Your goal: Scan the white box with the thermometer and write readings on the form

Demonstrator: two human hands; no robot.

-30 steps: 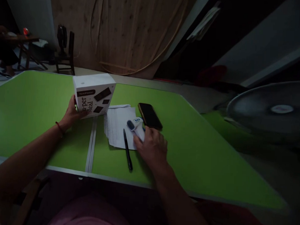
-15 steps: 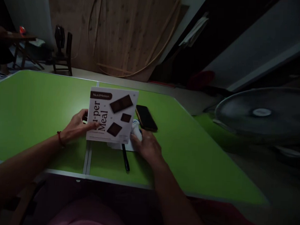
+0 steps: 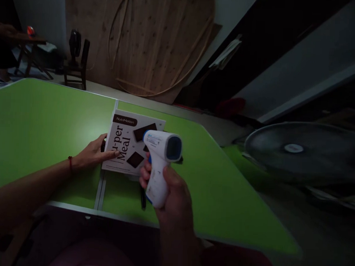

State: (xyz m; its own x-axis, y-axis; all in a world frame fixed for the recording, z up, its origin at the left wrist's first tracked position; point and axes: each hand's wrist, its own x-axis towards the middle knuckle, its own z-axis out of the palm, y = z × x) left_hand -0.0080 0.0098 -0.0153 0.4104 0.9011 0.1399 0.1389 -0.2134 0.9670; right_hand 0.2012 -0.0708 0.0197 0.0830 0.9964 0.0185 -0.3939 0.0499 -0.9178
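Pretty dim room, with a big wood panel (image 3: 157,43) against the back wall, a dark chair (image 3: 76,69) near it and a round fan (image 3: 304,157) off to the right. Up front is a bright green table (image 3: 222,196) with a metal seam running across it. Left hand (image 3: 95,151), red string bracelet (image 3: 70,164) on the wrist, has the white box (image 3: 120,146) pinched at its left edge, thumb across the printed front; can't tell if the bottom touches the tabletop. Right hand (image 3: 177,193) is wrapped around the handle of a white and blue thermometer gun (image 3: 159,146), its dark screen facing the wearer and nose toward the box. Black pen (image 3: 143,201) pokes out just below, mostly covered.
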